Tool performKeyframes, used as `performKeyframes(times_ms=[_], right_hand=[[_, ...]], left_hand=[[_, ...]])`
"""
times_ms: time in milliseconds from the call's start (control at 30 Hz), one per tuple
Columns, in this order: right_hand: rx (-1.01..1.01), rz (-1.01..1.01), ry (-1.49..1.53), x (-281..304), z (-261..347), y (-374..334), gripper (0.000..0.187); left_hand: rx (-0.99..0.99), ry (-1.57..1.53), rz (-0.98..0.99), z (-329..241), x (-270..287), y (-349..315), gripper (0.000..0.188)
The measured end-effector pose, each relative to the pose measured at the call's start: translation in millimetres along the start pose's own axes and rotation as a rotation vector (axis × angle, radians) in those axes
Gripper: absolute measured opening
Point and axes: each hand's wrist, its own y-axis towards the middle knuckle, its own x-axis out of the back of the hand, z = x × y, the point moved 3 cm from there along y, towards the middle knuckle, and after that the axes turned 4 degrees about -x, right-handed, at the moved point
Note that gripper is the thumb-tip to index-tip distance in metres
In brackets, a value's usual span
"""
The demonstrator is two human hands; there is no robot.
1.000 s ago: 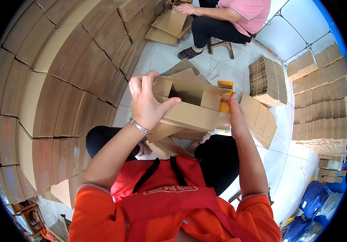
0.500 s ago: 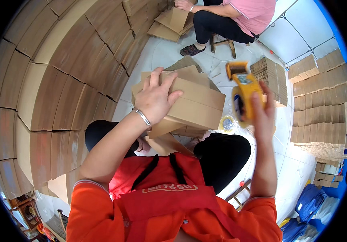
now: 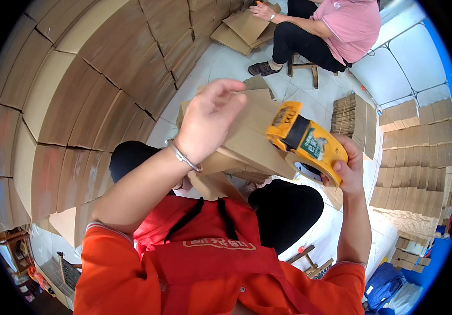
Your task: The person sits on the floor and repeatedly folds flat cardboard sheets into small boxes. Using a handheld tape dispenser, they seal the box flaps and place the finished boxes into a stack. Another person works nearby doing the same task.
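My right hand (image 3: 349, 166) grips a yellow tape dispenser (image 3: 317, 144) by its rounded end. A tape roll shows at the dispenser's underside, and its front end hangs over the right part of a brown cardboard box (image 3: 252, 128). That box lies in front of my knees on other cardboard pieces. My left hand (image 3: 210, 119), with a silver bangle at the wrist, is lifted over the box's left side. Its fingers are loosely bent and apart, with nothing visible in them. Part of the box is hidden behind this hand and the dispenser.
Stacked cartons (image 3: 87, 113) form a wall on my left. Bundled flat cardboard (image 3: 353, 119) stands at the right, with more stacks (image 3: 412, 157) beyond. Ahead, a person in a pink shirt (image 3: 349, 23) sits on a low stool (image 3: 310, 68) beside flat cardboard sheets (image 3: 247, 29).
My right hand has turned the dispenser and brought it left toward the box. My left hand, spread on the box before, has lifted and bent its fingers. The whole view has shifted slightly.
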Motion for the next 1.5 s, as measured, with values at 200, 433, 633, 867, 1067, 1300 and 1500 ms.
performKeyframes(times_ms=[200, 433, 633, 867, 1067, 1300, 1500], right_hand=[[0.013, 0.003, 0.012, -2.2, -2.6, -0.6, 0.070], [0.017, 0.038, -0.020, -1.3, -1.4, -1.4, 0.070], [-0.093, 0.108, -0.220, -19.9, 20.8, 13.2, 0.063], [-0.240, 0.198, -0.310, -82.2, 47.1, 60.7, 0.050], [-0.308, 0.262, -0.494, -111.1, 55.0, 89.4, 0.045], [-0.362, 0.247, -0.477, -120.7, 56.1, 97.4, 0.044], [-0.350, 0.217, -0.503, -121.3, 55.3, 95.6, 0.042]], left_hand=[[0.822, -0.907, 0.374, -13.6, -40.9, -12.6, 0.032], [0.695, -0.713, 0.338, -3.4, -47.5, -10.3, 0.023], [0.618, -0.453, 0.170, 1.3, -13.9, 24.9, 0.015], [0.546, -0.061, 0.182, 35.3, 72.3, 55.9, 0.021], [0.161, 0.803, 0.272, 80.3, 54.7, 46.5, 0.020], [0.173, 0.269, 0.342, 116.5, -11.0, 10.8, 0.039], [0.098, 0.503, 0.541, 132.0, -15.7, 18.5, 0.037]])
